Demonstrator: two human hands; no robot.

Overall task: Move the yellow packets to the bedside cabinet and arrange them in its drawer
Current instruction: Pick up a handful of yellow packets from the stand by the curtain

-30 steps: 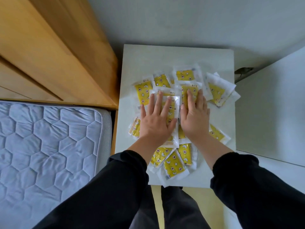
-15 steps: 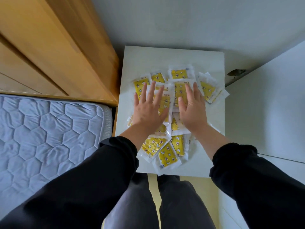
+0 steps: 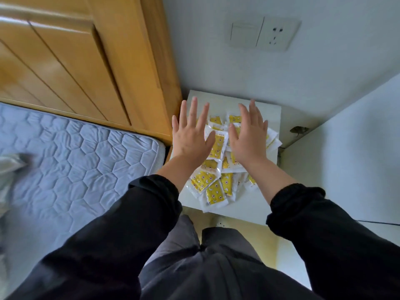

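The head view, the only one, looks down on a white bedside cabinet (image 3: 242, 210) at centre frame, set between a wooden headboard (image 3: 91, 68) in the upper left and a white panel (image 3: 346, 165) at the right. The yellow packets (image 3: 213, 187) lie in a loose, overlapping heap on the cabinet's top, a few reaching its near edge. The left hand (image 3: 190, 137) and the right hand (image 3: 249, 139) are both spread flat, palms down, fingers splayed and gripping nothing; whether they rest on the heap or hover just above it cannot be told. A quilted mattress (image 3: 75, 161) fills the left of the frame, and a wall socket (image 3: 263, 33) sits at the upper right.

By the look of it the packets have reached the cabinet, so the carrying part seems done and the arranging part has not begun: no open drawer is visible. The next move probably calls for freeing a hand to find the drawer front below the top, hidden here behind the person's legs, and pulling it out without sweeping packets off the near edge.

Against the frame half a second back, the hands sit further toward the wall and look raised, with fingers wider apart; the camera has tilted up, bringing the socket into sight, and the heap looks unchanged
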